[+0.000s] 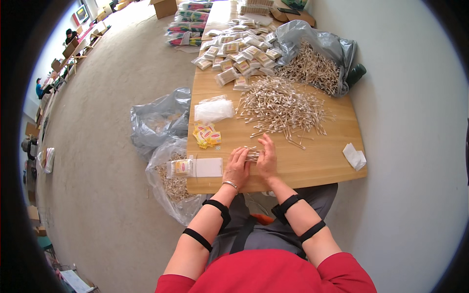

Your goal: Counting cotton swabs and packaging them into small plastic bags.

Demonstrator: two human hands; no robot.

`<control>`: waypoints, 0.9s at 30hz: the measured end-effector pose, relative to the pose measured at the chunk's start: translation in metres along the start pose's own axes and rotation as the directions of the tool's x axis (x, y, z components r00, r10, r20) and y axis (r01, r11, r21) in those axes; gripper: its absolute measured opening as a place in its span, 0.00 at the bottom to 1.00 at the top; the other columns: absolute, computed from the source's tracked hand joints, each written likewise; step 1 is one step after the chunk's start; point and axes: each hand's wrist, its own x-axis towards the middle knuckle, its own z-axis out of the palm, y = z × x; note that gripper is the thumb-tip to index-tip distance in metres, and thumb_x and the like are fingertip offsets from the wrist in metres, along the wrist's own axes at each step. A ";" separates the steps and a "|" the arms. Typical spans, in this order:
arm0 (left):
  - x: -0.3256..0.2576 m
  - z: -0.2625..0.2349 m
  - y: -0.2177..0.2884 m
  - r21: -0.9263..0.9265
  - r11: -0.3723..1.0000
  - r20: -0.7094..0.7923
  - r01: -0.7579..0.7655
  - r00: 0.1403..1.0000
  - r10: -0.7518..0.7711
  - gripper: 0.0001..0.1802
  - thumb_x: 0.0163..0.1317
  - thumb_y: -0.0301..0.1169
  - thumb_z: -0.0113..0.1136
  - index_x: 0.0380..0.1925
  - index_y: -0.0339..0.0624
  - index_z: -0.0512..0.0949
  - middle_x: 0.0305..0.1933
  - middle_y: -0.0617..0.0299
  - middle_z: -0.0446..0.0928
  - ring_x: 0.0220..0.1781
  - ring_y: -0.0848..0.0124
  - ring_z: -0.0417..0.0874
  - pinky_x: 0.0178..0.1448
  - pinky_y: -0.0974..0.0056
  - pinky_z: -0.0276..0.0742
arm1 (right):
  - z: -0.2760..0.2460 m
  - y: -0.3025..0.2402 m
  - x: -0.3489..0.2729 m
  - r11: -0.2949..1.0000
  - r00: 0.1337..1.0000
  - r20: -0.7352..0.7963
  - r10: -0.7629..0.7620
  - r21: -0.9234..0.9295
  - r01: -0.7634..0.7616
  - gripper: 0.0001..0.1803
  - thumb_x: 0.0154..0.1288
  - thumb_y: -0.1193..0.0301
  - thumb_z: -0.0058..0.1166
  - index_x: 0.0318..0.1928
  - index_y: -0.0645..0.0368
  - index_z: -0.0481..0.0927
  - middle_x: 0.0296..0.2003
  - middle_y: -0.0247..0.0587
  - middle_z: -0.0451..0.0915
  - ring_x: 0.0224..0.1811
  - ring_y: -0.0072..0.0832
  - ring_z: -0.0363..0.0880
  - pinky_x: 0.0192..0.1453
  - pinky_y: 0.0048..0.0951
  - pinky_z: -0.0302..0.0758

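Observation:
Between my two hands, near the table's front edge, lies a small bundle of cotton swabs [252, 155]. My left hand [237, 166] curls against the bundle's left side. From the right, my right hand [266, 158] closes on the same swabs, its index finger raised a little. Just beyond my hands spreads a large loose pile of cotton swabs [283, 106]. To the left of my left hand, a filled clear packet of swabs [181, 168] rests by a white flat card [209, 167], partly over the table's edge. Small yellow printed cards [207, 135] lie above it.
A stack of clear plastic bags [214, 110] sits on the table [312, 166]. Many filled packets [239, 49] are heaped at the back. A grey bag [317, 36] spills swabs; a crumpled white tissue [354, 156] lies right. Bags [161, 122] stand on the floor left; a wall [410, 146] is right.

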 end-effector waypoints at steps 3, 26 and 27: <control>0.001 0.002 0.004 -0.005 1.000 -0.005 0.015 1.000 -0.015 0.23 0.54 0.24 0.58 0.53 0.38 0.70 0.56 0.52 0.71 0.63 0.54 0.67 0.66 0.56 0.64 | -0.026 0.014 0.006 0.956 0.992 0.088 -0.092 -0.269 0.113 0.11 0.55 0.76 0.53 0.41 0.60 0.79 0.49 0.43 0.74 0.56 0.42 0.67 0.60 0.38 0.65; 0.000 -0.003 -0.007 -0.250 0.961 -0.221 0.117 0.960 -0.174 0.22 0.57 0.17 0.48 0.54 0.38 0.71 0.52 0.47 0.74 0.55 0.54 0.76 0.58 0.59 0.71 | 0.011 -0.012 -0.018 0.979 0.986 0.091 0.142 0.135 -0.153 0.28 0.61 0.76 0.43 0.63 0.66 0.60 0.66 0.56 0.54 0.71 0.49 0.49 0.73 0.39 0.47; -0.001 -0.001 -0.009 -0.248 0.962 -0.222 0.115 0.960 -0.172 0.22 0.57 0.17 0.48 0.54 0.38 0.71 0.52 0.47 0.74 0.55 0.54 0.76 0.58 0.59 0.71 | 0.014 -0.016 -0.020 0.978 0.980 0.145 0.133 0.142 -0.154 0.29 0.61 0.76 0.43 0.63 0.67 0.58 0.67 0.56 0.52 0.71 0.48 0.47 0.74 0.40 0.46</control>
